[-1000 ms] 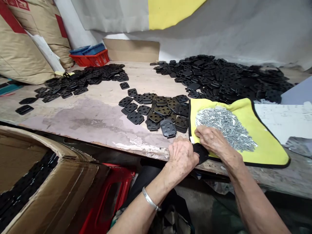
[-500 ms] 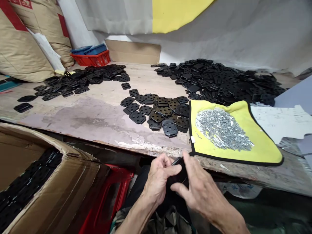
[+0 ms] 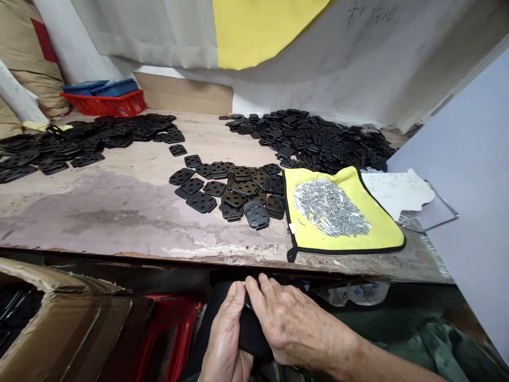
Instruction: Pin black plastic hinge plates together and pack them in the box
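Head camera view: both hands sit below the tabletop (image 3: 119, 212) edge. Left hand (image 3: 225, 339) and right hand (image 3: 296, 326) each keep a pinching grip on one black plastic plate (image 3: 251, 335) between them.

Soft even daylight, faint shadows, sharp centre, edges bowed (wide lens), no glare

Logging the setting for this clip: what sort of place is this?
Probably a small assembly workshop. A worn wooden bench carries heaps of identical black plastic plates, a pile of small metal pins lies on a yellow cloth, and both hands grip a black part below the bench edge.
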### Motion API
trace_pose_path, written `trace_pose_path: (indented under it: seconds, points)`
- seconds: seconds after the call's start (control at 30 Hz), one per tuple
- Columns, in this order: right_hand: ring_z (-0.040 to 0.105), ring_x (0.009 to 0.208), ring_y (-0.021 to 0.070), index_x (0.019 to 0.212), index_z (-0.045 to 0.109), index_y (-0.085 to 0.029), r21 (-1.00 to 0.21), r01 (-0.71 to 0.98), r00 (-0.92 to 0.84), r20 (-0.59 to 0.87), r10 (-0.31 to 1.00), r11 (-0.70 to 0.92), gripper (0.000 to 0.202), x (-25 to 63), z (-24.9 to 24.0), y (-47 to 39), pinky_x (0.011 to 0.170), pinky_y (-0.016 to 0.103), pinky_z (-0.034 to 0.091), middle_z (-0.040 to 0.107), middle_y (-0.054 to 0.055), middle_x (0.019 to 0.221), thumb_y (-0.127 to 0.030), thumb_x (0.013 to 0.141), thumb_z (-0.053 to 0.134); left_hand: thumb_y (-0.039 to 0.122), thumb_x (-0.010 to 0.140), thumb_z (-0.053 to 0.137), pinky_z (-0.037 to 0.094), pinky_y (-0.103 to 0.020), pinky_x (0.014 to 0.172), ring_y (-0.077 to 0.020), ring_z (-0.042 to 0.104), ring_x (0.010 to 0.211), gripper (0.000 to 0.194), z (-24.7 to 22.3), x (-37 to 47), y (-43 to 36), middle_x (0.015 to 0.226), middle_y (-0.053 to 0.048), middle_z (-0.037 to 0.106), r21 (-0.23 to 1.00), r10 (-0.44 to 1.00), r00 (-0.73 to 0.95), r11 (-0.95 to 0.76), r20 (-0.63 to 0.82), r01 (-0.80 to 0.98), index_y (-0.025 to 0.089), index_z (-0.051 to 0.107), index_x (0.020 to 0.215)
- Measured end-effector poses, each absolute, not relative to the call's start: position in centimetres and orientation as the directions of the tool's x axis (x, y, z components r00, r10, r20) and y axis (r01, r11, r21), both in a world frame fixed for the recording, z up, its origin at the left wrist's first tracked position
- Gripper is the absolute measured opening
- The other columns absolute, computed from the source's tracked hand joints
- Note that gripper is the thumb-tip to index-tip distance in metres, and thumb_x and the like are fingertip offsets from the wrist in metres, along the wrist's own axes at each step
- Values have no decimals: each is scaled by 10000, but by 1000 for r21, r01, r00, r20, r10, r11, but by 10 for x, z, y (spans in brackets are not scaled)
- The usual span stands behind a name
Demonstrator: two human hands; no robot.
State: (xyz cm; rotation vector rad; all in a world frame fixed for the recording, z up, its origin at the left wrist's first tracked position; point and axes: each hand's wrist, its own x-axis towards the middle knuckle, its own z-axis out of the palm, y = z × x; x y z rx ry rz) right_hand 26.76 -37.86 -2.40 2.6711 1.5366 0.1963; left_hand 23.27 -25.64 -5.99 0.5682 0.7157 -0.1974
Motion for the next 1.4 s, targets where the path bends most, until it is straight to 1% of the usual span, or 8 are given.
trace_pose_path:
  seconds: [0.23, 0.37, 0.47, 0.57, 0.67, 0.9, 1.03, 1.4]
  points:
    - [558, 432, 117, 782, 580, -157, -832, 216, 842, -107, 529, -511, 294, 317, -12, -402, 374, 205, 372, 619, 29, 637, -359, 933, 430, 418, 667, 783, 343, -178, 375, -113, 533, 375, 385, -60, 235, -244, 618, -44, 653, 557, -374, 860, 655, -347, 510, 158, 604, 888]
    - [425, 288, 94, 741, 512, -175, -945, -207, 934, -269, 237, -254, 338, 348, -24, -408, 263, 207, 234, 532, -26, 514, -478, 880, 457, 378, 622, 808, 352, -181, 339, -135, 570, 418, 370, -67, 237, -233, 767, -42, 657, 496, -351, 900, 751, -259, 436, 207, 635, 901]
    - [517, 416, 115, 719, 558, -162, -843, 125, 986, 48, 158, -523, 270, 358, -34, -405, 376, 218, 344, 570, 11, 572, -375, 881, 519, 375, 681, 770, 371, -193, 345, -141, 572, 456, 333, -69, 241, -232, 798, -54, 658, 509, -262, 923, 775, -281, 375, 217, 646, 946]
    - [605, 647, 176, 893, 653, -131, -320, 504, 837, 411, 362, -802, 240, 356, -43, -401, 574, 268, 440, 637, 84, 745, -239, 946, 445, 427, 786, 670, 442, -233, 442, -155, 596, 516, 302, -67, 246, -236, 820, -96, 682, 537, -168, 918, 768, -359, 350, 179, 660, 959]
    - [605, 773, 237, 1051, 645, -90, 13, 574, 746, 404, 529, -819, 307, 348, -49, -396, 671, 331, 467, 637, 134, 853, -337, 947, 495, 462, 856, 567, 495, -279, 590, -181, 628, 611, 353, -63, 248, -237, 824, -125, 696, 520, -134, 901, 777, -413, 354, 142, 682, 950]
    - [582, 688, 172, 1080, 643, -114, -191, 521, 840, 286, 461, -832, 352, 371, -36, -426, 561, 266, 459, 646, 121, 950, -373, 963, 435, 498, 880, 488, 500, -337, 780, -229, 650, 738, 492, -52, 247, -227, 922, -174, 696, 421, -185, 900, 834, -394, 355, 83, 702, 1039]
    - [571, 626, 172, 945, 707, -107, -71, 195, 958, 227, 175, -978, 263, 419, -31, -457, 499, 259, 352, 670, 112, 876, -217, 898, 472, 467, 888, 472, 520, -379, 757, -269, 662, 783, 486, -50, 247, -225, 1055, -208, 676, 375, -174, 922, 875, -347, 306, 63, 720, 996]
    - [513, 550, 188, 654, 608, -140, 73, 262, 951, 152, 270, -962, 188, 441, -30, -458, 527, 293, 250, 586, 94, 593, -157, 783, 471, 373, 934, 372, 528, -308, 478, -234, 664, 560, 529, -46, 257, -237, 791, -199, 698, 342, -175, 827, 850, -535, 401, -22, 696, 796]
